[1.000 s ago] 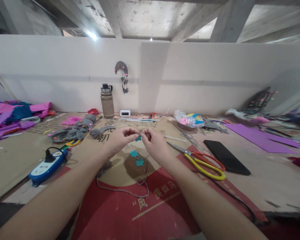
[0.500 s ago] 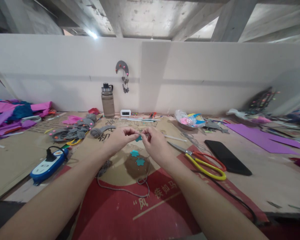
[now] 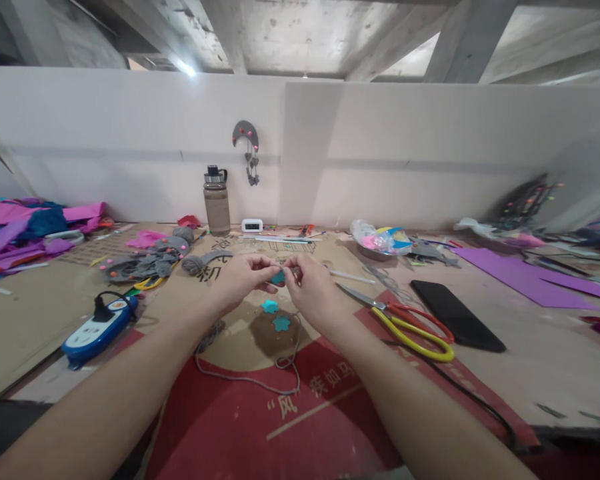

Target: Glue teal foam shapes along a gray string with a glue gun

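Both my hands meet over the cardboard with fingertips pinched at a small teal flower-shaped piece (image 3: 279, 277). My left hand (image 3: 245, 279) is closed at its left side, thumb against forefinger. From the right, my right hand (image 3: 307, 283) pinches its upper edge. The fingers partly cover the piece, and whether a thread is in them I cannot tell. Nearer to me hang or lie two more teal flower-shaped pieces (image 3: 270, 306), one just below the other. Grey yarn (image 3: 253, 381) loops across the cardboard below them, running to a tangle (image 3: 213, 333) beside my left forearm.
Scissors with red and yellow handles (image 3: 415, 328) lie right of my right forearm, beside a black phone (image 3: 455, 313). A blue-white power strip (image 3: 100, 333) sits at left. Behind stand a water bottle (image 3: 217, 203), a small clock (image 3: 252, 226) and a bowl of scraps (image 3: 380, 250).
The held teal piece has tilted and sits slightly higher between my fingertips, and my left fingers have shifted below it. The other things lie as before.
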`<state>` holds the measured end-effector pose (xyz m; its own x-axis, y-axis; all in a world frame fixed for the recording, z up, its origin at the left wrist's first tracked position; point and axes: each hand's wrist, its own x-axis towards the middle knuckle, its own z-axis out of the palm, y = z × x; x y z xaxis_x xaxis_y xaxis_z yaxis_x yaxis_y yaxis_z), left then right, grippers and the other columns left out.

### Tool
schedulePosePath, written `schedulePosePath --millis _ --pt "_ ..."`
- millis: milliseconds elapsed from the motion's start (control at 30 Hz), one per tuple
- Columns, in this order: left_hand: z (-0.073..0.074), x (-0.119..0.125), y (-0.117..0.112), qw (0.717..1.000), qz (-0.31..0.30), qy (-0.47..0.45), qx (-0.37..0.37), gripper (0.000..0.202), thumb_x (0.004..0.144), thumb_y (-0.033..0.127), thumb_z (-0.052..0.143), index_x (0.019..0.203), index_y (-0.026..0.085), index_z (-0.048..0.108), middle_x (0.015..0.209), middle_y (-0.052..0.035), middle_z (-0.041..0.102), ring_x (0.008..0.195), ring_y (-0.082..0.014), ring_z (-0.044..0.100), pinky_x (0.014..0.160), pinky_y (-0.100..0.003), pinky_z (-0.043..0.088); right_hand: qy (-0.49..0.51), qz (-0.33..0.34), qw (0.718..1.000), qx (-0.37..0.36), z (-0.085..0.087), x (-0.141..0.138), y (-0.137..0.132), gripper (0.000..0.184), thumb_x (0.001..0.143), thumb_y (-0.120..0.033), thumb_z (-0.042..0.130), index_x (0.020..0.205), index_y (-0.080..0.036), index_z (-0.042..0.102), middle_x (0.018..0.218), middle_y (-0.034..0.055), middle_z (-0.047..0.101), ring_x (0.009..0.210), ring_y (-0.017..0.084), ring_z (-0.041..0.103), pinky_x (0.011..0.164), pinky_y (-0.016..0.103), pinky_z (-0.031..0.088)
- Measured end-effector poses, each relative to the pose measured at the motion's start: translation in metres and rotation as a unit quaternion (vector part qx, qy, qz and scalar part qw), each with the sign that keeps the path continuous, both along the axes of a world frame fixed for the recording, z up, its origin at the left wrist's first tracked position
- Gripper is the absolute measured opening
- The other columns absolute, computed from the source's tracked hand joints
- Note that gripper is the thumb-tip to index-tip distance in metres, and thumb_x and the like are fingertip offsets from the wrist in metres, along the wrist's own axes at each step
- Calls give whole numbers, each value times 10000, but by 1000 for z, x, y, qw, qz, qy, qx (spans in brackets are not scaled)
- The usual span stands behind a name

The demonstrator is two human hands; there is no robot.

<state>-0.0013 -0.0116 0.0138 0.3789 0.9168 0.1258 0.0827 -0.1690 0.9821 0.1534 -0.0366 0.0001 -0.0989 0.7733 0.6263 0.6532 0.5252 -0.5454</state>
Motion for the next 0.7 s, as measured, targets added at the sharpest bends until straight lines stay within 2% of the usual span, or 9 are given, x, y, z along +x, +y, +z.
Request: schedulePosePath --millis 200,500,700 --pt "-1 2 0 1000 18 0 22 231 673 325 688 738 113 625 693 -25 622 643 -115 605 659 -269 517 8 7 1000 -9 1 -2 -1 95 814 -209 481 811 -170 567 766 54 582 705 165 514 633 286 387" --pt "3 5 -6 990 57 74 109 117 696 245 623 722 131 613 653 -20 649 614 -124 613 631 -261 502 28 14 999 -6 -2 -2 1 86 807 -205 491 796 -171 569 757 48 590 696 155 513 629 272 381" --pt "1 4 -3 997 34 28 66 174 692 235 645 823 123 630 751 -30 666 689 -135 644 739 -307 520 50 8 999 -4 -3 0 5 99 808 -226 487 781 -173 566 723 35 572 660 146 498 607 266 373"
